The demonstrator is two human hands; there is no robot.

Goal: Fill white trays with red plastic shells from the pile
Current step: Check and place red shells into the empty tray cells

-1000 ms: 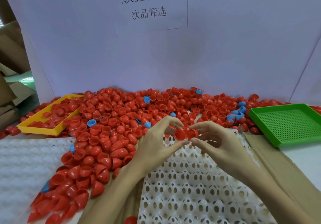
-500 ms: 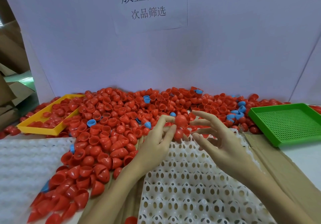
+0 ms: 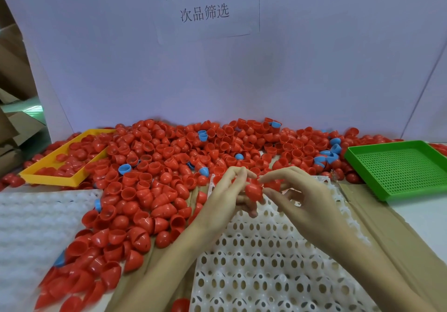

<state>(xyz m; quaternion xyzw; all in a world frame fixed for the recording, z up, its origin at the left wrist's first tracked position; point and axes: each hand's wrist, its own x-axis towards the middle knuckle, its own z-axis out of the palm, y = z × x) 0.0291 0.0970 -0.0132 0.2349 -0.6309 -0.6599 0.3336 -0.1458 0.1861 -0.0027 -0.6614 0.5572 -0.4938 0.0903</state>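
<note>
A large pile of red plastic shells (image 3: 169,166) covers the table's back and left. A white tray with rows of holes (image 3: 266,258) lies in front of me, its visible cells holding no shells. My left hand (image 3: 225,202) and my right hand (image 3: 297,200) meet above the tray's far end. A red shell (image 3: 253,190) sits between their fingertips, dome toward me. My left fingers pinch it from the left, and my right thumb touches its right side. Another red shell (image 3: 273,184) shows behind my right fingers.
A yellow tray (image 3: 52,178) with red shells stands at the back left and a green perforated tray (image 3: 396,166) at the right. A second white tray (image 3: 31,227) lies at the left. Blue shells (image 3: 124,169) are scattered in the pile. Brown cardboard (image 3: 387,227) lies under the white tray.
Both hands stayed above the tray's far end while turning the shells between the fingertips. One shell was lifted, then came down a little and now shows its dome.
</note>
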